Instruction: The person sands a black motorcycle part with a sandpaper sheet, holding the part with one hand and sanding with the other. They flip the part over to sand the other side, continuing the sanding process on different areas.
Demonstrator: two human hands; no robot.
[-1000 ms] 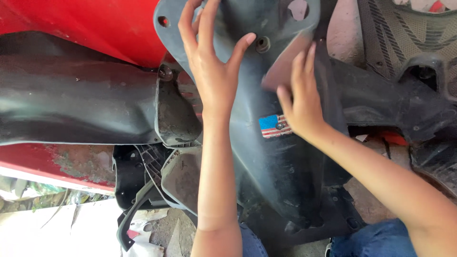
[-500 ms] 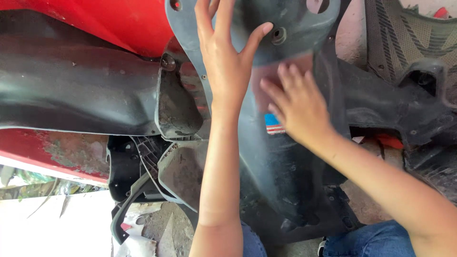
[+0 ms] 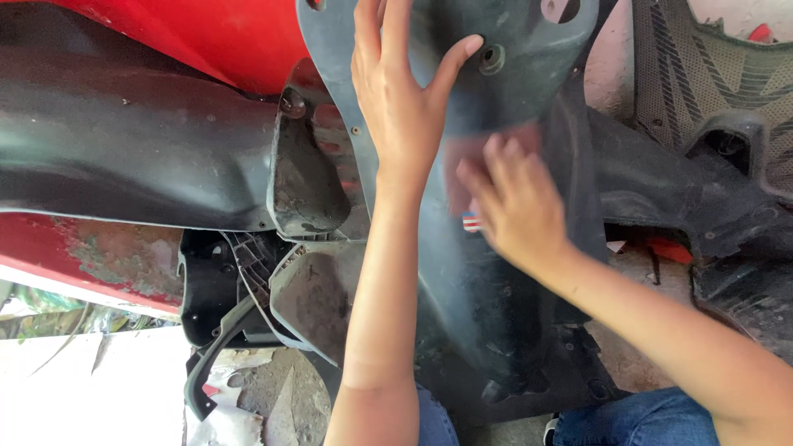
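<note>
Pressing flat with fingers spread wide, the left hand (image 3: 405, 99) steadies the upper part of a dark grey plastic panel (image 3: 496, 314) near its screw hole (image 3: 492, 58), while the right hand (image 3: 516, 202), just below, holds a reddish-brown abrasive sheet (image 3: 462, 161) against the panel beside a small striped sticker (image 3: 471, 221). Left of the panel lie a black moulded fender (image 3: 132, 149) and red bodywork (image 3: 206, 33), with a patterned black floor piece (image 3: 710, 74) to its right. Dusty concrete ground (image 3: 256, 388) shows beneath the panel's lower edge, near blue jeans (image 3: 636, 425).
</note>
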